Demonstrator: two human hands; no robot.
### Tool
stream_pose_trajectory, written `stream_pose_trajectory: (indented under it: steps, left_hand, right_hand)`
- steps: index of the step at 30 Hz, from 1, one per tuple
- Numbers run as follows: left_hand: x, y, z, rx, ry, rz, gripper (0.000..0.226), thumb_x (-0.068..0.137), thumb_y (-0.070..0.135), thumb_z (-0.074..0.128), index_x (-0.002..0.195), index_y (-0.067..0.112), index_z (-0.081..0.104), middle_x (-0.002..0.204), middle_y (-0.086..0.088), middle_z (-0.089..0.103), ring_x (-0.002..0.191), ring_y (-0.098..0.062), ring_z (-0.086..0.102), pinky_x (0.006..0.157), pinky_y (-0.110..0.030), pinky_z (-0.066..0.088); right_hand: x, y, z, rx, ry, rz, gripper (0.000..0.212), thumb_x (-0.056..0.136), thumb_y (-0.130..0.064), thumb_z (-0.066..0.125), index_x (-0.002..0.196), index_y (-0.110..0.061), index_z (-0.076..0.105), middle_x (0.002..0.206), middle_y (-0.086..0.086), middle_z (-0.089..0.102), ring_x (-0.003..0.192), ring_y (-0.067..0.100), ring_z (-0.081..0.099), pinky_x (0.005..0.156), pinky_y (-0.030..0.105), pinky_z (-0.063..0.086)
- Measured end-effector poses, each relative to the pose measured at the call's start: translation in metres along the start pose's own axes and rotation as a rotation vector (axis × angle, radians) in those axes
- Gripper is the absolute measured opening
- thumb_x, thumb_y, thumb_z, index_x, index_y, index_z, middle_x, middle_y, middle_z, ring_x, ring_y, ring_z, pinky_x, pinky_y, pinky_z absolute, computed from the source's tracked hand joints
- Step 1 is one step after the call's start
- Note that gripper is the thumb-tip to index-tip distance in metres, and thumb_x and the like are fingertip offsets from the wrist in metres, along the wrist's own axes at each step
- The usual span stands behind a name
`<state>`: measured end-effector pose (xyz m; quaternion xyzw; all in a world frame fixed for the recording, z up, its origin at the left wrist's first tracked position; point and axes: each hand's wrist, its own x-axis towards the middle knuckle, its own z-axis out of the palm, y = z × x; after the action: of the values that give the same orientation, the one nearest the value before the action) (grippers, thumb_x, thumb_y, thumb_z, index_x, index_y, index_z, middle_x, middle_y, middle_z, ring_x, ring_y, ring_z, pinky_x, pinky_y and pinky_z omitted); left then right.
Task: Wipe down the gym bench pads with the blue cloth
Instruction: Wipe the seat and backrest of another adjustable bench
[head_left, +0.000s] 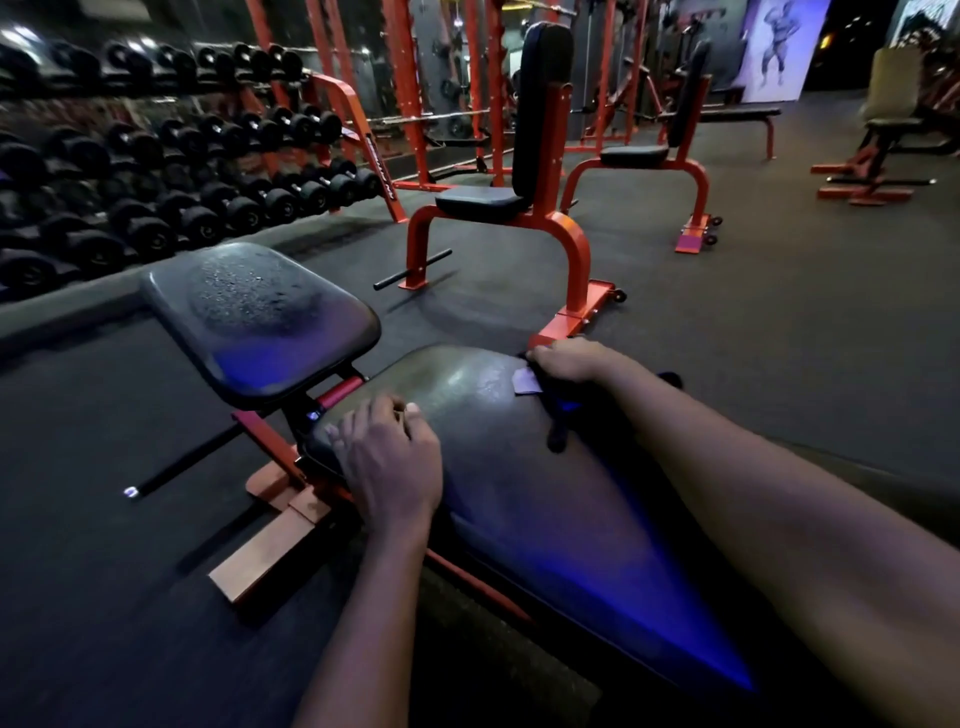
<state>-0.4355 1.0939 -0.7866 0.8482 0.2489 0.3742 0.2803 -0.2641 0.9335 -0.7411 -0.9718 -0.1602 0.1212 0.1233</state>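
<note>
A long black back pad (519, 493) fills the foreground, glowing blue along its near side. Just beyond its far end sits the droplet-speckled seat pad (260, 317). Your left hand (389, 457) curls its fingers over the back pad's far-left edge. Your right hand (566, 361) grips the dark blue cloth (558, 415) at the pad's right edge.

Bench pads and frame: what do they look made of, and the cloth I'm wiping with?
Seat pad and long pad: black vinyl or leatherette, by the look; smooth, glossy, droplets beading on the seat. Frame: metal tube, orange-red paint, probably. Cloth under the right hand: soft dark fabric, limp folds, a pale tag.
</note>
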Motion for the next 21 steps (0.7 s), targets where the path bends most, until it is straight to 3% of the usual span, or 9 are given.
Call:
stream_pose_trajectory:
  steps: [7,11,14,19,21]
  left_hand:
    - [0.001,-0.008,0.005,0.004,-0.004,-0.005,0.019,0.088,0.016,0.054,0.101,0.011,0.066,0.107,-0.012,0.066,0.109,-0.032,0.055,0.113,-0.053,0.027]
    - [0.002,-0.009,0.008,0.016,0.028,-0.012,0.017,0.091,0.016,0.053,0.103,0.013,0.065,0.109,-0.008,0.066,0.111,-0.027,0.053,0.117,-0.050,0.024]
    - [0.002,-0.007,0.009,0.017,0.049,-0.007,0.017,0.090,0.016,0.052,0.101,0.013,0.065,0.107,-0.009,0.066,0.111,-0.028,0.053,0.116,-0.050,0.024]
    - [0.001,-0.007,0.008,-0.009,0.072,-0.055,0.022,0.089,0.021,0.046,0.101,0.016,0.064,0.111,-0.006,0.062,0.117,-0.028,0.049,0.117,-0.056,0.013]
    - [0.001,-0.007,0.009,-0.017,0.078,-0.061,0.023,0.088,0.023,0.045,0.101,0.017,0.063,0.113,-0.005,0.061,0.122,-0.028,0.048,0.115,-0.063,0.010]
  right_hand:
    - [0.013,0.008,0.004,0.073,-0.032,-0.018,0.049,0.104,-0.047,0.033,0.131,-0.011,0.054,0.142,0.018,0.050,0.129,0.032,0.048,0.090,0.029,0.031]
    - [0.044,-0.035,0.004,-0.005,-0.033,-0.034,0.054,0.104,-0.040,0.025,0.134,-0.005,0.054,0.144,0.022,0.048,0.130,0.033,0.047,0.101,0.034,0.035]
    - [0.059,-0.062,0.007,0.003,-0.002,-0.088,0.056,0.102,-0.046,0.028,0.136,-0.008,0.053,0.145,0.021,0.048,0.132,0.034,0.046,0.107,0.036,0.035]
    - [0.038,-0.040,0.012,0.008,0.003,-0.079,0.048,0.103,-0.050,0.033,0.135,-0.016,0.045,0.141,0.019,0.051,0.128,0.034,0.049,0.094,0.033,0.034]
    - [0.031,-0.039,0.016,-0.046,0.052,-0.052,0.050,0.102,-0.051,0.032,0.141,-0.021,0.041,0.145,0.016,0.049,0.131,0.033,0.047,0.095,0.035,0.033]
